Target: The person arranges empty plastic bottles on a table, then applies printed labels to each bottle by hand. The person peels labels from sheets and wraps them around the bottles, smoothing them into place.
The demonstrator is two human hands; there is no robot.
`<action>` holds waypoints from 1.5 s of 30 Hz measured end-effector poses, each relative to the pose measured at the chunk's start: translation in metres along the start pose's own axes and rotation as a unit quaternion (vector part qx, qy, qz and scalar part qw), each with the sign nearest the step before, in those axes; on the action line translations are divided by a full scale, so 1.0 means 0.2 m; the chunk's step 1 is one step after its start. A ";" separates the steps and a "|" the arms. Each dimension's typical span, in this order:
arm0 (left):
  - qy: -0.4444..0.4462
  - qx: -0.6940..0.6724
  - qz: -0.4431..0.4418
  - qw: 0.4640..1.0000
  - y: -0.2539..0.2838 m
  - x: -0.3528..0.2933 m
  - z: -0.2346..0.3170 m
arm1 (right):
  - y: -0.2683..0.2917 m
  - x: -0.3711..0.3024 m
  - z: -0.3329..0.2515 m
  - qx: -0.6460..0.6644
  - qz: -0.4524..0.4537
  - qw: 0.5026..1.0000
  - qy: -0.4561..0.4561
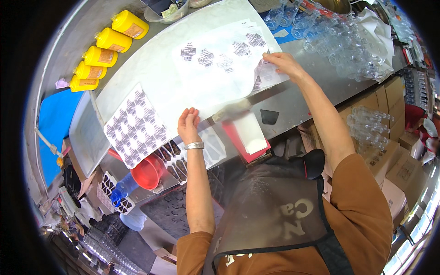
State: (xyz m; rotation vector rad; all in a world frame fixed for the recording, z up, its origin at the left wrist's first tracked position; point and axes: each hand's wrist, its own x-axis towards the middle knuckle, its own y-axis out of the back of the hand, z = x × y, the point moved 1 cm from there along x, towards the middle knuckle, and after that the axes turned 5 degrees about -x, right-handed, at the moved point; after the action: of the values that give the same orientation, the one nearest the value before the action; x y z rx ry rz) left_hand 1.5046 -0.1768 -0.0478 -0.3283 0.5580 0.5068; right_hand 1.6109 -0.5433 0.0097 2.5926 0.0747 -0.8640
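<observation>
A white backing sheet point(201, 87) with a few dark printed labels left on it lies on the pale worktop in front of me. My right hand point(286, 65) pinches its right edge, where the sheet curls up and shows more printed labels beneath. My left hand point(189, 126), a metal bracelet on its wrist, is at the near edge of the sheet. Its fingers are loosely extended and nothing shows in them. To its left lies a full sheet of labels point(137, 126), slanting over the worktop's front edge.
Several yellow bottles point(129, 24) stand in a row at the far left. Many clear plastic bottles point(339, 43) crowd the right of the metal table. Near me are a red box with white sheets point(247, 133), a red cup point(147, 173) and a dark flat piece point(270, 117).
</observation>
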 end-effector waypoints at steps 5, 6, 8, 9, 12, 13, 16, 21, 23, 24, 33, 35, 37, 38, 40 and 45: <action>0.003 0.007 -0.007 1.000 0.00 0.00 0.00 | 0.03 -0.01 0.09 -0.105 0.021 0.994 0.009; 0.004 0.008 -0.007 1.000 0.00 0.00 0.00 | 0.02 -0.03 0.11 -0.076 0.044 0.996 0.008; 0.005 0.009 -0.007 1.000 0.00 0.00 0.01 | 0.01 -0.03 0.13 -0.046 0.069 0.997 0.005; 0.006 0.010 -0.007 1.000 0.00 0.00 0.01 | 0.01 -0.03 0.13 -0.043 0.070 0.997 0.003; 0.007 -0.002 -0.006 1.000 0.00 0.01 0.00 | 0.02 0.01 0.15 -0.014 0.071 0.997 -0.018; 0.006 0.002 -0.007 1.000 0.00 0.01 0.00 | 0.02 0.03 0.16 0.000 0.070 0.997 -0.028; 0.004 0.009 -0.006 1.000 0.02 0.01 0.00 | -0.01 0.04 0.14 0.049 0.093 0.993 -0.050; 0.007 -0.007 -0.004 1.000 -0.01 0.01 -0.01 | 0.08 0.21 0.25 0.016 0.001 0.996 -0.086; 0.005 -0.008 -0.008 1.000 0.00 0.01 0.00 | 0.07 0.23 0.25 0.001 0.016 0.997 -0.071; 0.004 -0.009 -0.009 1.000 0.01 0.01 0.00 | 0.06 0.22 0.24 -0.004 0.034 0.998 -0.058; 0.009 -0.017 -0.014 1.000 0.04 0.02 0.00 | -0.08 0.18 0.15 0.026 0.068 0.997 0.006; 0.012 -0.015 -0.026 0.999 0.03 0.02 -0.01 | -0.06 0.22 0.22 0.076 0.059 0.995 0.000; 0.015 -0.017 -0.036 0.999 0.01 0.02 -0.02 | -0.01 0.27 0.29 0.124 0.002 0.992 -0.037; 0.015 -0.016 -0.033 0.999 0.03 0.02 -0.02 | -0.04 0.26 0.25 0.139 -0.026 0.988 -0.054; 0.017 -0.018 -0.026 0.999 0.07 0.01 -0.03 | -0.08 0.23 0.14 0.132 -0.021 0.990 -0.041; 0.017 -0.016 -0.020 1.000 0.11 -0.03 -0.03 | -0.17 0.10 -0.36 0.215 -0.086 0.972 0.037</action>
State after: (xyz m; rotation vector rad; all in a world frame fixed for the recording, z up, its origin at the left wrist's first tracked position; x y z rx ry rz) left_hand 1.4853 -0.1640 -0.0524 -0.3790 0.5753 0.4725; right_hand 1.6620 -0.4844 0.0379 3.0617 0.1499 -0.9299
